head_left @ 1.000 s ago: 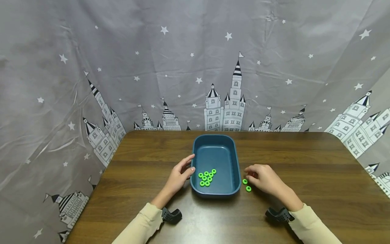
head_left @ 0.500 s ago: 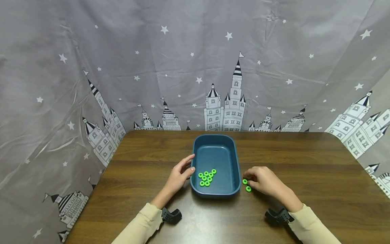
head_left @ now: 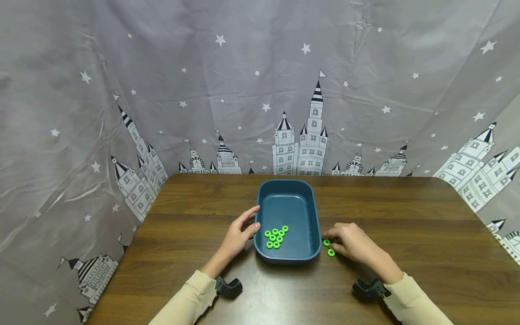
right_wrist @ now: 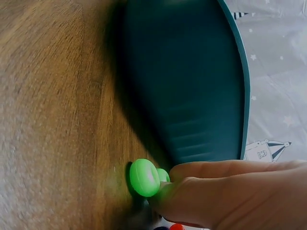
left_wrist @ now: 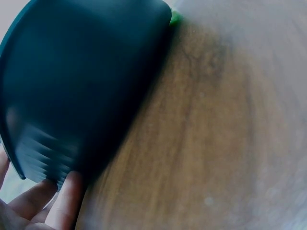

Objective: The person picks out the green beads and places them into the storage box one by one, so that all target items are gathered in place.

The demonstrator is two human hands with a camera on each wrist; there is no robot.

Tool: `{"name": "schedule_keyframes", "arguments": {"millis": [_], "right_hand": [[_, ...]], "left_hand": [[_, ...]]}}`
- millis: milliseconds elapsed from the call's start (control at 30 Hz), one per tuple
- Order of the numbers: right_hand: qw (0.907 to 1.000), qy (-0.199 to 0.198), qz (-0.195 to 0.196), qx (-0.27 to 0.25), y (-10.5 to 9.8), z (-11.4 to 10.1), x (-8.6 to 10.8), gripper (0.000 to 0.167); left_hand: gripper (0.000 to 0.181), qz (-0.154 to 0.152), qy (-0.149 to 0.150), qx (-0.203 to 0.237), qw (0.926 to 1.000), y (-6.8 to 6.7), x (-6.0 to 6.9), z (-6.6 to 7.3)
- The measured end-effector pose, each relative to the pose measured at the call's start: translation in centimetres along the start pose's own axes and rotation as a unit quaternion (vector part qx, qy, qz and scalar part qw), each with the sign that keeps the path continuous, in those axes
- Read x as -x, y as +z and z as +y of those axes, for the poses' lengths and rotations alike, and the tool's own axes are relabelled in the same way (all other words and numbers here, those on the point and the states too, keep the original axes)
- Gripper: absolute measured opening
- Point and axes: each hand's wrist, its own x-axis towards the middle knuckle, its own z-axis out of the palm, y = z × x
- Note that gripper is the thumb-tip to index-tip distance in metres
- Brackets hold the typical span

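A dark blue rectangular bin (head_left: 287,259) stands mid-table with several bright green rings (head_left: 273,237) lying in its near left part. My left hand (head_left: 239,232) rests at the bin's left side; the left wrist view shows its fingertips (left_wrist: 69,191) against the ridged outer wall. Just outside the bin's right wall, my right hand (head_left: 352,241) pinches a green ring (head_left: 327,243) between thumb and index finger. A second green ring (head_left: 331,253) lies on the table, nearer the front. In the right wrist view, that nearer ring (right_wrist: 144,178) partly covers the pinched one (right_wrist: 164,175).
The brown wooden table (head_left: 195,198) reaches back to a grey curtain (head_left: 243,90) printed with castles and stars. Both wrists wear black bands (head_left: 229,288). A small red object (right_wrist: 176,226) shows at the right wrist view's bottom edge.
My right hand has come slightly lower, its fingers closing in around the farther of the two loose green rings. The left hand and the bin have stayed in place.
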Motion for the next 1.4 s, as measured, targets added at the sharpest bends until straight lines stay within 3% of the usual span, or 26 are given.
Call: {"name": "schedule_keyframes", "arguments": {"millis": [267,567,1033,1400], "right_hand": [[1.0000,-0.006,-0.001,0.000,0.0,-0.1,0.0,0.021],[0.9992,0.030,-0.006,0.024,0.1,-0.4,-0.3,0.012],[0.9970,0.074,-0.023,0.001,0.0,-0.6,-0.3,0.009],[0.9960,0.089,0.008,-0.009,-1.0,-0.7,-1.0,0.013]], "left_hand": [[0.052,0.000,0.003,0.000,1.0000,0.0,0.0,0.0],[0.051,0.004,0.007,0.002,1.0000,-0.1,0.1,0.1],[0.051,0.001,0.003,0.005,1.0000,-0.1,0.3,0.1],[0.050,0.004,0.002,0.001,1.0000,0.0,0.3,0.2]]}}
